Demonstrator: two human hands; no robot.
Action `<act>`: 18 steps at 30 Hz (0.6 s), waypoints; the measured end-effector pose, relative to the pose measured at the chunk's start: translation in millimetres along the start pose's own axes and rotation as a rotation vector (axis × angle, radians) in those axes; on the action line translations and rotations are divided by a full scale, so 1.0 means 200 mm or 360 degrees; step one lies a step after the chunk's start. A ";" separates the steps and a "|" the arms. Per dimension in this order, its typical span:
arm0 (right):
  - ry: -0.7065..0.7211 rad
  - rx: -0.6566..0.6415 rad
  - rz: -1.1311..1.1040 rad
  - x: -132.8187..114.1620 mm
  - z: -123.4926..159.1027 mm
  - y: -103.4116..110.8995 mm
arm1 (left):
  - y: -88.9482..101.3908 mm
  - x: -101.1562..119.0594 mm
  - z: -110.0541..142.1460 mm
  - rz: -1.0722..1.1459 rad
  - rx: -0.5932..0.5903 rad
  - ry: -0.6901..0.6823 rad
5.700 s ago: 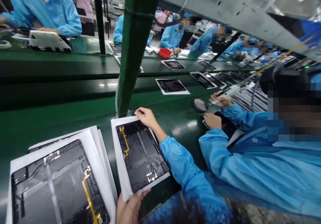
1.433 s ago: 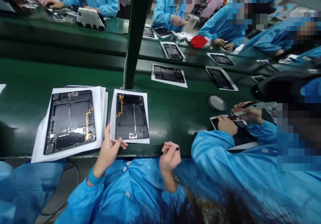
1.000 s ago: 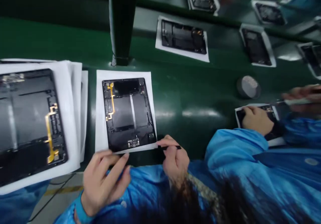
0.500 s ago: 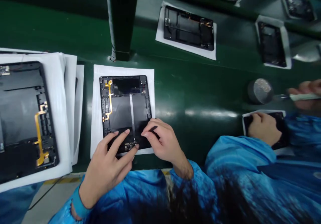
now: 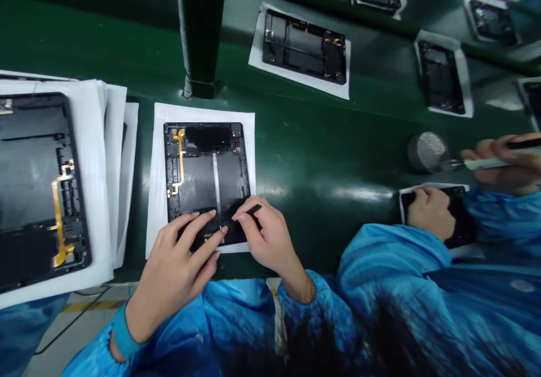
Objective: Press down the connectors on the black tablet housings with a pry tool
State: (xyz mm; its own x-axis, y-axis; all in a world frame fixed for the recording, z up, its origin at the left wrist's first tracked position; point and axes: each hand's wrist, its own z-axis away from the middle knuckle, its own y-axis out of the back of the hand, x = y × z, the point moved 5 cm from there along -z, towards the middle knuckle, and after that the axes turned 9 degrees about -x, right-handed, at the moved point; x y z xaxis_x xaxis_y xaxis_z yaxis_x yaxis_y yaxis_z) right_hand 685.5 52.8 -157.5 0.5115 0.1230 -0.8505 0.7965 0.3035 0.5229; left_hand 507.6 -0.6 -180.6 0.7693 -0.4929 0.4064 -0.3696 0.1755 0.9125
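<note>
While the tablet shell (image 5: 198, 180) is steadied on white paper (image 5: 156, 196) by the spread left hand (image 5: 173, 261), a small black piece (image 5: 254, 209) is pinched by the right hand (image 5: 271, 239); yellow flex (image 5: 181, 163) is already fitted, lower-edge work looks unfinished.

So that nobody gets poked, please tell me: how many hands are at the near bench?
4: the left hand and right hand at the tablet, a neighbour's hand on a dark panel, and the neighbour's other hand holding a white tool. More may be outside the picture.
</note>
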 end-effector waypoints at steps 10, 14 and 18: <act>-0.0017 -0.0528 0.0261 -0.03 -0.14 -0.01 | -0.01 -0.01 0.00 0.0166 -0.0061 0.0069; 0.0090 -0.0411 0.0083 -0.03 -0.09 0.00 | -0.02 -0.01 0.00 0.0193 -0.0101 0.0084; 0.0159 -0.0275 0.0033 -0.03 -0.05 0.00 | -0.01 -0.01 -0.01 0.0162 -0.0082 0.0049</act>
State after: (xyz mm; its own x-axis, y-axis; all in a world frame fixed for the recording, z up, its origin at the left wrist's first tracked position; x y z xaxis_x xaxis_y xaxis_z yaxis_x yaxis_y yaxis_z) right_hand 679.0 61.1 -153.1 0.4858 0.2214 -0.8456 0.7146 0.4566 0.5300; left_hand 508.1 1.8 -182.6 0.7451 -0.4439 0.4977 -0.4202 0.2670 0.8672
